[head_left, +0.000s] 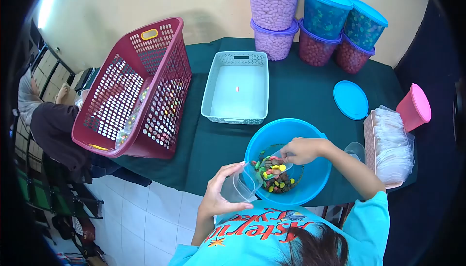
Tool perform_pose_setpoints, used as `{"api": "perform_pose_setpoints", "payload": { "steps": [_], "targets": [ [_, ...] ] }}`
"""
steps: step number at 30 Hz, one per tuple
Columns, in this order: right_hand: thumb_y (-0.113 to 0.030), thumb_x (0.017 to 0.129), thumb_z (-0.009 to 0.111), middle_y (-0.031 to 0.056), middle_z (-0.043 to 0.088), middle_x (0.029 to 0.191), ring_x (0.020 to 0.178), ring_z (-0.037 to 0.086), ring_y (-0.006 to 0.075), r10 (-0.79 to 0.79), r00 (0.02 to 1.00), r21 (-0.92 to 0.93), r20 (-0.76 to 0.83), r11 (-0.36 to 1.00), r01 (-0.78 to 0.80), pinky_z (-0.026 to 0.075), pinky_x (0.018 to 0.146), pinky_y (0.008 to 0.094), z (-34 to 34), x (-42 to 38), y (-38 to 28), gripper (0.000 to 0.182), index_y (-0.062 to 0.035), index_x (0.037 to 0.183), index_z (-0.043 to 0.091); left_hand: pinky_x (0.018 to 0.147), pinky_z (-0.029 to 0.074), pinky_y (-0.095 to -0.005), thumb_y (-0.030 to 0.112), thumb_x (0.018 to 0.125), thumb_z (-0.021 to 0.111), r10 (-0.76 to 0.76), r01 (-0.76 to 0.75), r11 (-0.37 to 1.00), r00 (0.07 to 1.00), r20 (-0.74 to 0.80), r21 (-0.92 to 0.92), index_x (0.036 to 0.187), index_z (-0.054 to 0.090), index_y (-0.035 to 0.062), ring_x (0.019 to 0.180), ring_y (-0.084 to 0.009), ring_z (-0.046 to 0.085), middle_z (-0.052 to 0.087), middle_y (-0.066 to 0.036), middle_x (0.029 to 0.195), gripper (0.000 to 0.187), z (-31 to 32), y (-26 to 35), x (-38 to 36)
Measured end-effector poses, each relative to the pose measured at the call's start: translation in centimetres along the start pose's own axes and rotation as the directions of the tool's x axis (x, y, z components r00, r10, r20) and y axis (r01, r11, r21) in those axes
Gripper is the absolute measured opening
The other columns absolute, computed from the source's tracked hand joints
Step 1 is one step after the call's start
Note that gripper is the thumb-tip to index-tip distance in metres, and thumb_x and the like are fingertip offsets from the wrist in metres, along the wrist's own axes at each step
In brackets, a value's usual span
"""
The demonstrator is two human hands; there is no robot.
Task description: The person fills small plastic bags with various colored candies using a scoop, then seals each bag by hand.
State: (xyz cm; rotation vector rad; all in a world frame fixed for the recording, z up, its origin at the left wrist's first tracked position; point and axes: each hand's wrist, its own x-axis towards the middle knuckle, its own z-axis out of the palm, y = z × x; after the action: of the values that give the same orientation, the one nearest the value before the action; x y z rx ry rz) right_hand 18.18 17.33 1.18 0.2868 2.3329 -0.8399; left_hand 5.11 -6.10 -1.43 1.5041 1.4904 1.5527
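Note:
My left hand grips a clear plastic pouch between thumb and fingers, its mouth spread at the left rim of a blue bowl. Inside the bowl lie flat, round candy-like pieces in brown, yellow, green and red. My right hand reaches over the bowl, its fingers closed on a clear scoop that holds some of these pieces. The scoop's front points toward the pouch's mouth. My fingers hide part of the scoop, so its exact shape is hard to make out.
Left stands a maroon basket with filled packets; beside it, a pale tray. Lidded tubs are stacked behind. Rightward are a blue lid, a box of clear pouches and a pink container. Another person is far left.

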Motion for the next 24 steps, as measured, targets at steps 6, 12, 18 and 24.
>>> {"api": "perform_pose_setpoints", "payload": {
  "steps": [6,12,18,24],
  "targets": [
    [-0.011,0.074,0.044,0.0137,0.058,0.072,0.066,0.057,0.0266,-0.159,0.931,0.014,-0.328,0.985,0.173,0.043,0.06,0.0367,-1.5,-5.4,-0.1,0.018,-0.0022,0.083,0.056,0.086,0.041,-0.0351,0.027,0.047,0.082,0.004,0.006,0.976,0.999,-0.046,0.219,0.113,0.046,0.0022,0.1,-0.0256,0.052,0.05,-0.016,0.11,0.079,0.3,0.6,1.7],
    [-0.013,0.074,0.043,0.0148,0.057,0.069,0.066,0.056,0.0299,-0.198,0.844,-0.057,-0.498,0.979,0.196,0.042,0.06,0.0393,-3.3,-8.2,-1.7,0.016,-0.002,0.076,0.053,0.084,0.042,-0.0348,0.031,0.047,0.082,-0.035,-0.003,0.888,0.997,0.075,0.46,0.113,0.046,0.0014,0.098,-0.0258,0.052,0.052,-0.015,0.106,0.08,1.2,2.3,4.7],
    [-0.014,0.074,0.044,0.0167,0.058,0.071,0.068,0.057,0.0324,-0.137,0.836,-0.266,-0.531,0.964,-0.011,0.042,0.062,0.0414,-4.3,-10.0,-4.4,0.018,0.0001,0.075,0.054,0.085,0.04,-0.0355,0.033,0.047,0.081,0.009,-0.044,0.891,0.997,0.078,0.452,0.114,0.044,0.0009,0.098,-0.0268,0.051,0.051,-0.015,0.107,0.084,2.7,3.7,7.0],
    [-0.009,0.07,0.046,0.0156,0.06,0.072,0.067,0.058,0.03,-0.057,0.88,-0.374,-0.472,0.917,-0.141,0.041,0.065,0.0385,-5.2,-11.4,-5.1,0.016,0.0003,0.076,0.057,0.084,0.037,-0.0386,0.041,0.053,0.077,0.069,-0.117,0.897,0.99,0.126,0.426,0.119,0.038,0.0016,0.101,-0.0287,0.048,0.049,-0.015,0.109,0.086,3.8,3.6,7.6]
  ]
}}
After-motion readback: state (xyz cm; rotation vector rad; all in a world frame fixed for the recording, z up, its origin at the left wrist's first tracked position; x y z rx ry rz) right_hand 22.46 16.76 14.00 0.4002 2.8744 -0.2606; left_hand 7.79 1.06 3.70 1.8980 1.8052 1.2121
